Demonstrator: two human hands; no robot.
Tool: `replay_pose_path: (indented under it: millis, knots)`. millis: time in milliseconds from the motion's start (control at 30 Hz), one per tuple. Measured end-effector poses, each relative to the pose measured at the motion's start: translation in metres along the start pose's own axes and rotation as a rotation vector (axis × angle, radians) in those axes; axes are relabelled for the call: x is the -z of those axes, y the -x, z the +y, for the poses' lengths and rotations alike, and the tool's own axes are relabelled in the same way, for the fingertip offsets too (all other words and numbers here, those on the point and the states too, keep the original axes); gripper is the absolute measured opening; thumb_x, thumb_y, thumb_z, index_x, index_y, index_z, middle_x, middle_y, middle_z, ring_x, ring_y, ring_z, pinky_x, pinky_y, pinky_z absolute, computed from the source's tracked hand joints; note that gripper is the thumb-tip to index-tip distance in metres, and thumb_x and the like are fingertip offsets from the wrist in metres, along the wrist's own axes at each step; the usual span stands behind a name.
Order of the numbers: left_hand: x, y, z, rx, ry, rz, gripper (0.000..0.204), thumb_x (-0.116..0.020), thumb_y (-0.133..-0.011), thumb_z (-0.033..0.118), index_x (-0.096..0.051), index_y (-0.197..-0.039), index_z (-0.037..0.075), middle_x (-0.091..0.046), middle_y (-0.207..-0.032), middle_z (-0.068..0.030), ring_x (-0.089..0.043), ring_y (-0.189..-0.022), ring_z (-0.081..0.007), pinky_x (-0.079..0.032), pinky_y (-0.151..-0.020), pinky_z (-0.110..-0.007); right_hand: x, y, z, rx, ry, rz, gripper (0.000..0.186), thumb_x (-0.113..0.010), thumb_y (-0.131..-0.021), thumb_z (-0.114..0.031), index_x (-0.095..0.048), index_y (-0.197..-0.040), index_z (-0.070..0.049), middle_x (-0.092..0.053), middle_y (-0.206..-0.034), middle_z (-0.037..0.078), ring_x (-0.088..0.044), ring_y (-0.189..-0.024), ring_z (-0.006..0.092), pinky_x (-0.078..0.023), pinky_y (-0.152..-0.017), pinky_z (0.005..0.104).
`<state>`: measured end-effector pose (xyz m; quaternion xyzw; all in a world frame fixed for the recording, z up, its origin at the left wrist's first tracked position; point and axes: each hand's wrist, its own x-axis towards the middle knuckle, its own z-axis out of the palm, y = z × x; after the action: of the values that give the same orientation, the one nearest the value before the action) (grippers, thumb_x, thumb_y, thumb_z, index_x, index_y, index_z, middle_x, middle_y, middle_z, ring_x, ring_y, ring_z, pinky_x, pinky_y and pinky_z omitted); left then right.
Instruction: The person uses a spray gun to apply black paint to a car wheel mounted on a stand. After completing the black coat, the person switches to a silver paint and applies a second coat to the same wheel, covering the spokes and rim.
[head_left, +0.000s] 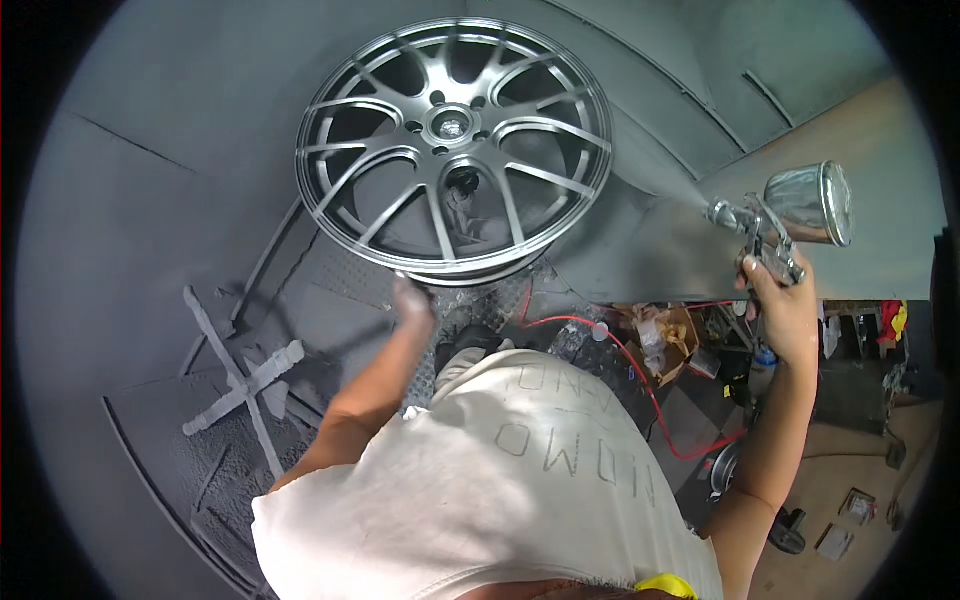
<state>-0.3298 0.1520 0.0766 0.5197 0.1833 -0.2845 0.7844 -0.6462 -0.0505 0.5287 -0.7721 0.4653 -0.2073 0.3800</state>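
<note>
A silver multi-spoke wheel rim (453,125) is held up ahead of me, tilted toward me, with blurred spokes; its support is mostly hidden. My left hand (412,302) is at the rim's near lower edge, its fingers blurred and partly hidden beneath it, so I cannot tell whether they grip it. Off to the right, my right hand (788,310) is wrapped round the handle of a chrome spray gun (760,225) with a metal cup on it. The nozzle points left toward the rim, and a pale mist streams from it.
Grey-coated walls (180,110) surround the rim. At left lies a cross-shaped, paint-crusted stand (245,385). A red hose (640,370) snakes over the floor beside a cardboard box (680,345) of crumpled material. A tan panel edge (820,135) rises behind the spray gun.
</note>
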Motion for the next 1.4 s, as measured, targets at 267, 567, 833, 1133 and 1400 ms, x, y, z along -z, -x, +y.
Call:
replay_pose_path:
  millis: [267,567,833,1133,1400]
  knots:
    - [-0.107,0.12,-0.111,0.395,-0.763,-1.029,0.017,-0.06,-0.094,0.013,-0.068,-0.105,0.003,-0.072,-0.091,-0.0082,-0.065,-0.076,-0.0108,-0.051,-0.062,-0.025,0.034,-0.006,0.009,-0.037,-0.127,-0.226,0.045,-0.062,-0.089,-0.006,-0.052,-0.133,0.002,-0.063,-0.078,0.003,-0.052,-0.057,0.006,-0.041,-0.048,0.0205]
    - [-0.117,0.12,-0.099,0.347,-0.887,-0.943,0.016,-0.063,-0.095,0.019,-0.072,-0.094,0.006,-0.067,-0.077,-0.0008,-0.055,-0.063,-0.0087,-0.044,-0.058,-0.027,0.046,-0.017,0.009,-0.033,-0.196,-0.471,0.052,-0.068,-0.085,-0.01,-0.052,-0.132,0.006,-0.062,-0.079,0.003,-0.052,-0.061,0.0066,-0.041,-0.051,0.0208]
    - [-0.072,0.071,-0.139,0.416,-0.375,-0.441,0.017,-0.054,-0.098,0.013,-0.064,-0.088,0.005,-0.061,-0.069,-0.002,-0.052,-0.055,-0.0091,-0.036,-0.042,-0.023,0.026,-0.024,-0.031,-0.003,-0.215,-0.766,0.05,-0.069,-0.084,-0.007,-0.053,-0.129,0.008,-0.064,-0.083,0.004,-0.058,-0.069,0.011,-0.047,-0.064,0.0241]
    - [-0.066,0.05,-0.046,0.36,0.059,-0.091,0.022,-0.039,-0.087,-0.007,-0.052,-0.104,-0.003,-0.063,-0.089,-0.0126,-0.061,-0.065,-0.0145,-0.055,-0.053,-0.022,-0.074,-0.041,-0.098,0.197,-0.176,-0.767,0.053,-0.066,-0.084,0.001,-0.051,-0.134,0.004,-0.063,-0.084,0.003,-0.059,-0.075,0.0101,-0.049,-0.07,0.0254]
    - [-0.058,0.054,0.015,0.44,-0.082,-0.152,0.018,-0.042,-0.087,-0.007,-0.059,-0.093,-0.006,-0.067,-0.086,-0.0153,-0.067,-0.067,-0.0199,-0.059,-0.059,-0.026,-0.133,-0.09,-0.166,0.279,-0.172,-0.699,0.023,-0.067,-0.09,-0.011,-0.06,-0.108,0.001,-0.064,-0.083,0.003,-0.061,-0.068,0.0081,-0.045,-0.047,0.0206]
